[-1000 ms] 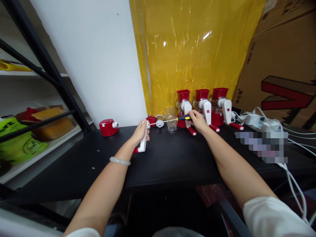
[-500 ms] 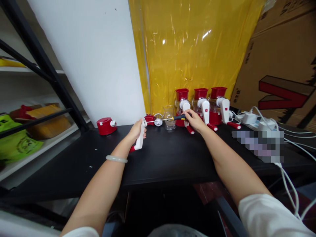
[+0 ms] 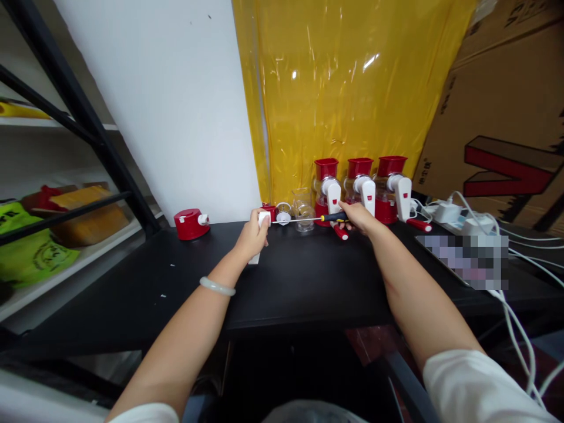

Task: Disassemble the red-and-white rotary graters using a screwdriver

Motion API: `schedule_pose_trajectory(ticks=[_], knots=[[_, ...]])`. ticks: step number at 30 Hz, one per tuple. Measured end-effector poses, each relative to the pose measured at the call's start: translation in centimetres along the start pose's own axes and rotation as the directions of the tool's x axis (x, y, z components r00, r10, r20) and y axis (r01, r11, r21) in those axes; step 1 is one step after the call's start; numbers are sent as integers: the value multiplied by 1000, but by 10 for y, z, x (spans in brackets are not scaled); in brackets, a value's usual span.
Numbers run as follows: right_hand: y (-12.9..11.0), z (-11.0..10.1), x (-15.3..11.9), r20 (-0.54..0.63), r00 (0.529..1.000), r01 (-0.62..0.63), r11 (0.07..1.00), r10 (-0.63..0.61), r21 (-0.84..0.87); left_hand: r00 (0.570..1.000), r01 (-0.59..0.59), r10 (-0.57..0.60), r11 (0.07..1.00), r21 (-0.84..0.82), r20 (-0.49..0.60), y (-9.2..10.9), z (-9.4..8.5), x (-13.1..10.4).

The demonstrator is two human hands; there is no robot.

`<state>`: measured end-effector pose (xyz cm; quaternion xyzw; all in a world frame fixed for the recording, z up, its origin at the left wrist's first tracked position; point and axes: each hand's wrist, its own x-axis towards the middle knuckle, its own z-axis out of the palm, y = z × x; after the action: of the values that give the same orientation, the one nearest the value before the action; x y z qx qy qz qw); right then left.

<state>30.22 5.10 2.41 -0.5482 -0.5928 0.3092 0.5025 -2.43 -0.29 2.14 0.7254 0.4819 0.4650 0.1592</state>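
Note:
My left hand (image 3: 254,235) is closed around a white crank handle (image 3: 264,218), which it holds above the black table. A screwdriver (image 3: 333,218) with a black and yellow grip lies in the closed fingers of my right hand (image 3: 358,217). Its thin metal shaft runs left to the upper end of the crank handle; whether the tip touches inside is too small to tell. Behind the shaft stand a small red part (image 3: 269,210), a white ring-shaped part (image 3: 283,215) and a clear plastic cylinder (image 3: 303,212).
Three red and white rotary graters (image 3: 326,170) stand in a row at the back right. To the left sits a round red base (image 3: 191,225). White chargers with cables (image 3: 447,210) and a blurred flat object (image 3: 467,261) occupy the table's right side.
The crank handle has turned in my left hand and moved slightly right, with its red grip now out of sight. My right hand and the screwdriver have shifted right and a little down.

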Motion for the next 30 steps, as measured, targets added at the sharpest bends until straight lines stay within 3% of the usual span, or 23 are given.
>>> schedule_pose_trajectory(ticks=[3,7,12,16,19,22,26,30], knots=[[-2,-1,-1,-51,993,-115,971,106,-210,1000,-30,30,999,10,4,4,2,-3],[-6,5,-3,-138,987,39,956,-82,-291,999,49,-50,996,-75,-13,4,3,-2],[-4,13,-5,-213,928,219,910,-306,-352,986,164,-162,966,-200,26,1,3,3],[-4,16,-11,-232,868,334,862,-439,-381,952,307,-283,866,-394,117,-2,3,7],[-7,18,-19,-234,816,417,818,-529,-396,901,435,-367,755,-491,233,-4,3,11],[-10,18,-23,-255,777,458,794,-576,-400,901,434,-369,748,-502,229,-6,3,12],[-9,16,-19,-256,819,411,836,-514,-363,968,249,-243,911,-329,59,-9,4,8],[-6,11,-11,-199,942,226,948,-272,-224,997,79,-79,996,-44,-3,-10,2,3]])
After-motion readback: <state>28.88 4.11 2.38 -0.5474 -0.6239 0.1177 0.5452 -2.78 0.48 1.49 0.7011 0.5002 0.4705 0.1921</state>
